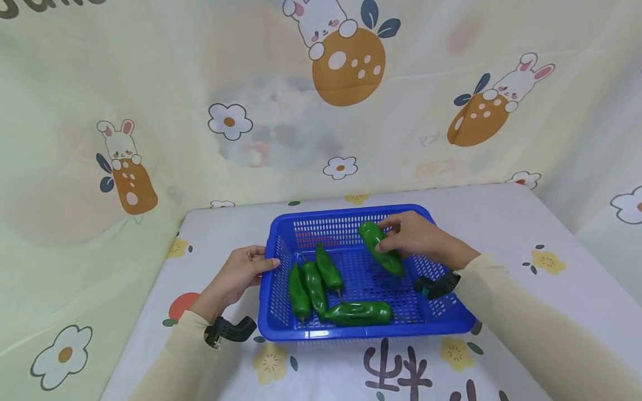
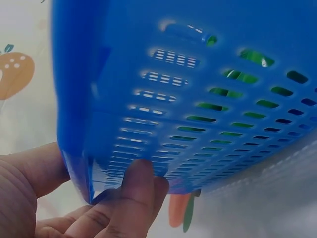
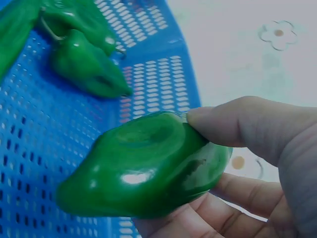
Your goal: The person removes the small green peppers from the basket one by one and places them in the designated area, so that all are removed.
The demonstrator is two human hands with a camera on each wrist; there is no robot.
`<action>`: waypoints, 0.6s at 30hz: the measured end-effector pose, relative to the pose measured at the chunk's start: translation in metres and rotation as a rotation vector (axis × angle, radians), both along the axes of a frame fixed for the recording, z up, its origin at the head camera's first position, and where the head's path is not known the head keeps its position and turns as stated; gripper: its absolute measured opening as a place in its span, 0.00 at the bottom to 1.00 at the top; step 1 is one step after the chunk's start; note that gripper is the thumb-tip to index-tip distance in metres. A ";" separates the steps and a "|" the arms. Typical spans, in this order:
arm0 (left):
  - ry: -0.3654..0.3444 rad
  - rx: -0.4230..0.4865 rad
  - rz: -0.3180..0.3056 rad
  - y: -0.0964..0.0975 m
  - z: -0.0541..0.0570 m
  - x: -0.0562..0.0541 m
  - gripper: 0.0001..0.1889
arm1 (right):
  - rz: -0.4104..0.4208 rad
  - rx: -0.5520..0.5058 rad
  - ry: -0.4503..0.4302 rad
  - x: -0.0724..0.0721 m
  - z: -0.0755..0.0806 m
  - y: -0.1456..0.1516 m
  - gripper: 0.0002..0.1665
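A blue plastic basket [image 1: 366, 333] with slotted walls stands on the table, and several glossy green peppers lie inside it. My left hand [image 1: 242, 273] grips its left rim, thumb over the edge and fingers against the outer wall, as the left wrist view also shows. My right hand [image 1: 413, 236] pinches one green pepper [image 3: 143, 166] between thumb and fingers, over the right half of the basket. Three peppers, one of them a slim pepper [image 1: 328, 267], lie close together at the left. Another pepper [image 1: 360, 313] lies lengthwise along the near wall.
A white printed cloth [image 1: 521, 234] with flowers and dark lettering covers the table. Behind it hangs a pale curtain [image 1: 281, 184] with rabbit and flower prints, which also closes off the left and right sides. A dark wrist camera [image 1: 437, 285] overlaps the basket's right side.
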State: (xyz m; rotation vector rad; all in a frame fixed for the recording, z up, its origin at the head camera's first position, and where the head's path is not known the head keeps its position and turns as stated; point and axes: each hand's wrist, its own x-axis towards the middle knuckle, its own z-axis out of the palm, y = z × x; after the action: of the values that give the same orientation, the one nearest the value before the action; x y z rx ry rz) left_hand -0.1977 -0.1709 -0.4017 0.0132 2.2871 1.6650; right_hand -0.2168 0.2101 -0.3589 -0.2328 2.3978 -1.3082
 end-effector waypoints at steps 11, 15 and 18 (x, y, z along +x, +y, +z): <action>0.010 -0.029 0.047 0.003 -0.005 0.002 0.24 | -0.149 -0.008 0.118 0.001 0.015 0.049 0.41; 0.031 -0.040 0.047 0.002 -0.006 0.005 0.24 | -0.200 0.019 0.142 0.000 0.020 0.064 0.39; 0.032 -0.036 0.048 0.002 -0.007 0.007 0.24 | -0.232 0.031 0.129 0.000 0.022 0.076 0.40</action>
State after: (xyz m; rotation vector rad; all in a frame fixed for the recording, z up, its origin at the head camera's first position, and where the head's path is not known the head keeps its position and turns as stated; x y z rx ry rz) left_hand -0.1902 -0.1685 -0.4083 -0.0234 2.3579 1.6585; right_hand -0.2170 0.2864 -0.3365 -0.0302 2.6162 -1.3920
